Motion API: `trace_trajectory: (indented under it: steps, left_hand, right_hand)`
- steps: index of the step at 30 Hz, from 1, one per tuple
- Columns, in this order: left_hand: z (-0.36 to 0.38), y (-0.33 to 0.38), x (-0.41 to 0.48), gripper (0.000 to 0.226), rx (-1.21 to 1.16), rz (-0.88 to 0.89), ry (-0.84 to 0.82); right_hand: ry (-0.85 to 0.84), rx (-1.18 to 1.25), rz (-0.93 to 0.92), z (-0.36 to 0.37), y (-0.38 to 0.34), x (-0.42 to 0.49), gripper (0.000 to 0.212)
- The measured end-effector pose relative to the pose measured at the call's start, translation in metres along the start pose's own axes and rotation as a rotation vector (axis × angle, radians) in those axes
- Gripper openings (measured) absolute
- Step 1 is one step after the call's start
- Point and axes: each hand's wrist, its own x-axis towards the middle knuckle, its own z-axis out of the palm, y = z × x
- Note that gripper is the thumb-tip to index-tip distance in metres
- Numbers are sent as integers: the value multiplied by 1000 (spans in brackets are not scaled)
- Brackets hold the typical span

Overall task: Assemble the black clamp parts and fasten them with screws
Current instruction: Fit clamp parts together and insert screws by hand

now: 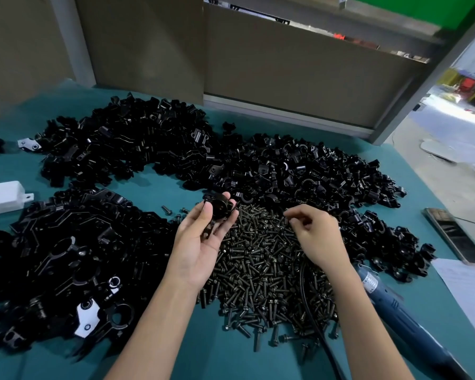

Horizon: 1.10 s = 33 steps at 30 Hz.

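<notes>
Tooling: a blue plastic power screwdriver (395, 305) lies at the near right of the teal counter (176, 352), within reach for the fastening step. A heap of dark metal screws (263, 270) sits between both forearms, so either hand can draw from it. The right hand (313, 234) hovers over the far part of the heap, fingers (296, 213) curled with tips drawn together; whether a screw is pinched cannot be determined. The left hand (200, 242), palm up, grips a glossy black ring-shaped clamp (220, 212) between thumb and curled fingers, above the heap's far left edge. The bore faces the camera, probably to expose the screw holes. Piles of loose black clamp parts (299, 174) lie beyond.
</notes>
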Motion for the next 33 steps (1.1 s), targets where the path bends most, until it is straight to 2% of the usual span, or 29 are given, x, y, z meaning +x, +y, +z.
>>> trace_trajectory:
  steps: [5,10,15,18,20,23,25,27,33]
  left_hand:
    - [0,0,0,30,34,-7,14]
    - [1,1,-2,38,48,-8,-1]
    - [1,2,-1,29,55,-8,-28]
    - [0,1,-1,37,74,0,-34]
    - [0,0,0,36,89,1,-21]
    - [-1,-1,1,30,113,-5,-28]
    - [-2,-1,1,28,135,-10,-59]
    - [-2,-1,1,28,146,-17,-82]
    - [-5,-4,3,23,156,-13,-76]
  right_hand:
    - [-83,-224,-18,11,-16,16,17]
    - [-108,-314,31,19,-30,28,20]
    - [-92,-391,-9,19,-32,32,14]
    - [-61,-212,6,12,-27,30,15]
    - [-53,72,41,5,-26,26,14]
    - [-116,554,52,-2,-31,17,22]
    - [-168,738,11,-1,-39,12,25]
    - [-178,776,-32,1,-46,10,24]
    - [-153,561,-163,7,-61,6,24]
